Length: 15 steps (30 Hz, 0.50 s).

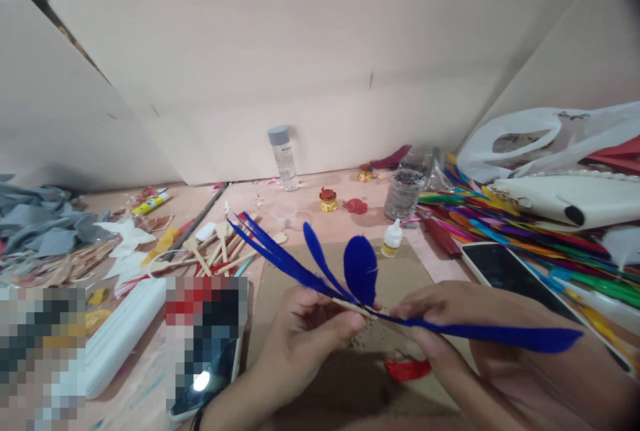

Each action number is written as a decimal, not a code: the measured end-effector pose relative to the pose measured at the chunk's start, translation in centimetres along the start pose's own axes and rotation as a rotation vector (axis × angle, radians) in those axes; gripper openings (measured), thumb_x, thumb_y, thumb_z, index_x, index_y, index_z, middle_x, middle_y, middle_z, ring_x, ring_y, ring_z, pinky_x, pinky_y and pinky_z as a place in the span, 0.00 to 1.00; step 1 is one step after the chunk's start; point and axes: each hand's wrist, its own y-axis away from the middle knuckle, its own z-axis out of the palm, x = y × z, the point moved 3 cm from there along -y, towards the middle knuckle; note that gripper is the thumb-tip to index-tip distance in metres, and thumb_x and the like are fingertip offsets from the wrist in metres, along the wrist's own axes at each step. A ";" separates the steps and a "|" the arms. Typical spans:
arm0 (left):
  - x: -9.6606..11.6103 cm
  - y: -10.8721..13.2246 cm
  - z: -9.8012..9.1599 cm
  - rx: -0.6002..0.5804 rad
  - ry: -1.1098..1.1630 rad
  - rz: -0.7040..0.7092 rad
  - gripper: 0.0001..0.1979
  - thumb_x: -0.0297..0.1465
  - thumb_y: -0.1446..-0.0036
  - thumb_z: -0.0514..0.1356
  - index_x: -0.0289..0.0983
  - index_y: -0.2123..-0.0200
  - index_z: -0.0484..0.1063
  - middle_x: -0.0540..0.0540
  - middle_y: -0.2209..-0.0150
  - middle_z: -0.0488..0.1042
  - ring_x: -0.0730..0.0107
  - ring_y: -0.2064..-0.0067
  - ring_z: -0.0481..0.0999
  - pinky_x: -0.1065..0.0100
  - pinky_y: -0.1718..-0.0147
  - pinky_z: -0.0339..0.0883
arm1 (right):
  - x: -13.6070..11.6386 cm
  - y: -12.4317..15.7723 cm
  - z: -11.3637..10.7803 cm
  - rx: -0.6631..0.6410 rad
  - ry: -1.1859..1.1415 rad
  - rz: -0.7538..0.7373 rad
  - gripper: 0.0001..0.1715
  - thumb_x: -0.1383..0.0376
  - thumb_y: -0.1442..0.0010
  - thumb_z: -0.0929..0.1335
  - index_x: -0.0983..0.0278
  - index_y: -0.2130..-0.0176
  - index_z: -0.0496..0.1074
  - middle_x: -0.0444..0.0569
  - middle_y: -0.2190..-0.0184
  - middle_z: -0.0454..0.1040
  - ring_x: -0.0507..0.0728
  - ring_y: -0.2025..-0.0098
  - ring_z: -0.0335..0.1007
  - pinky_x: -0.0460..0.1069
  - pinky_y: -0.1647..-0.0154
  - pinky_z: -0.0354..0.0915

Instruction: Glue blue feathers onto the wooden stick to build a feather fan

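Note:
My left hand pinches a short pale wooden stick from which several blue feathers fan out up and to the left. One of them has a broad rounded tip. Between the thumb and fingers of my right hand is a long blue feather. Its thin end reaches to the stick's right end, while its wide end points right. Whether that tip is fixed to the stick, I cannot tell. Beneath both hands lies a brown cardboard sheet, with a red feather piece on it.
A small white glue bottle stands at the cardboard's far edge. Behind are a glass jar, a gold-and-red ornament and a clear bottle. Coloured feathers and a phone lie right, wooden sticks left.

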 end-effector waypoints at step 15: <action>-0.1 -0.1 -0.2 -0.018 -0.139 0.056 0.04 0.34 0.41 0.73 0.47 0.61 0.88 0.49 0.63 0.88 0.69 0.61 0.83 0.73 0.59 0.74 | 0.0 0.1 -0.2 0.025 -0.004 0.026 0.15 0.76 0.40 0.70 0.57 0.58 0.74 0.45 0.66 0.85 0.55 0.66 0.84 0.46 0.63 0.80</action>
